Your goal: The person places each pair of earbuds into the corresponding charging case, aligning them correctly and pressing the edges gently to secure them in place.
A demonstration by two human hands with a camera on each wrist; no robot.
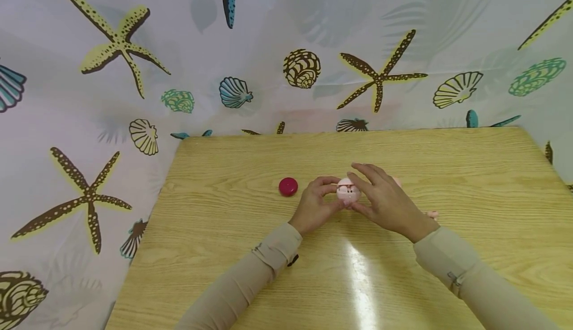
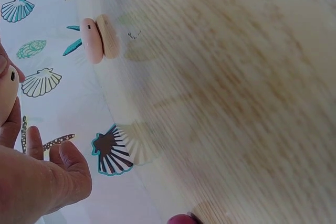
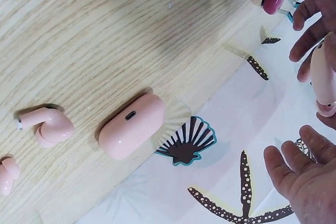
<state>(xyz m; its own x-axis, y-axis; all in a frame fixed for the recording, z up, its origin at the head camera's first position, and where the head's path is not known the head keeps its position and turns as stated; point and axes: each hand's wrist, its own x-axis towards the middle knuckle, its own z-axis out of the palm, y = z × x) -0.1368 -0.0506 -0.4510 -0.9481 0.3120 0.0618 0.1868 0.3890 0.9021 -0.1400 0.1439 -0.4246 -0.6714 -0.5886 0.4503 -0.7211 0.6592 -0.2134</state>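
Note:
Both hands hold a small round pink earbud case above the table; its lid is raised and pale earbuds show inside. My left hand grips it from the left between fingers and thumb. From the right, my right hand has its thumb at the lower edge and a fingertip by the lid, while its other fingers extend away. In the left wrist view only part of the case enters at the left edge. The right wrist view shows the case at its right edge, partly cut off.
A dark-red round case lies left of the hands. On the right are an oblong pink earbud case and two loose pink earbuds, one nearer that case. A patterned curtain hangs behind the wooden table.

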